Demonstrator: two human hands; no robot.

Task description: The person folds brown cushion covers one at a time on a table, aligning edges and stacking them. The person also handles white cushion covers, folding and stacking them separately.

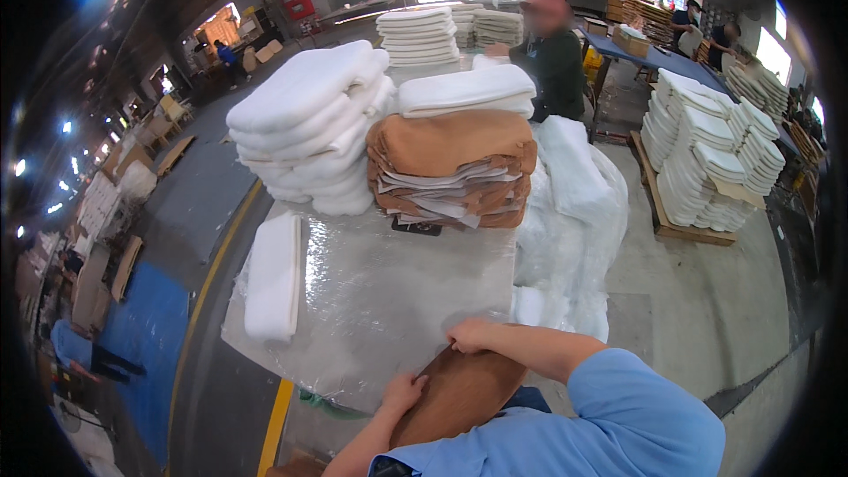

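Brown piece: a smooth brown piece (464, 393) is at the lower centre of the frame, slanting between the two hands, its upper end at the near edge of the table (402, 296).
Left hand: the left hand (404, 391) is at the lower centre, fingers curled in and pinching the left edge of the brown piece.
Right hand: the right hand (470, 336) is a little higher and further right, closed over the upper edge of the same piece; the fingertips on its underside are hidden.
Sleeve: a light blue sleeve (636, 402) covers the right upper arm at the lower right.
Table covering: clear, shiny plastic film lies over the pale tabletop.
Single pad: one white pad (274, 278) lies along the table's left side, left of centre in the frame.
Brown stack: a stack of folded brown covers (450, 163) with pale layers showing sits at the middle of the frame, a small dark object (416, 229) at its foot.
White stack: thick white pads (300, 124) are piled just left of the brown stack.
Wrapped bundle: white material in clear plastic (579, 194) stands right of the table.
Pallet: more white pads (707, 155) are stacked on a wooden pallet (685, 230) at the right.
Co-worker: a person in a red cap (556, 66) stands beyond the table, upper right of centre.
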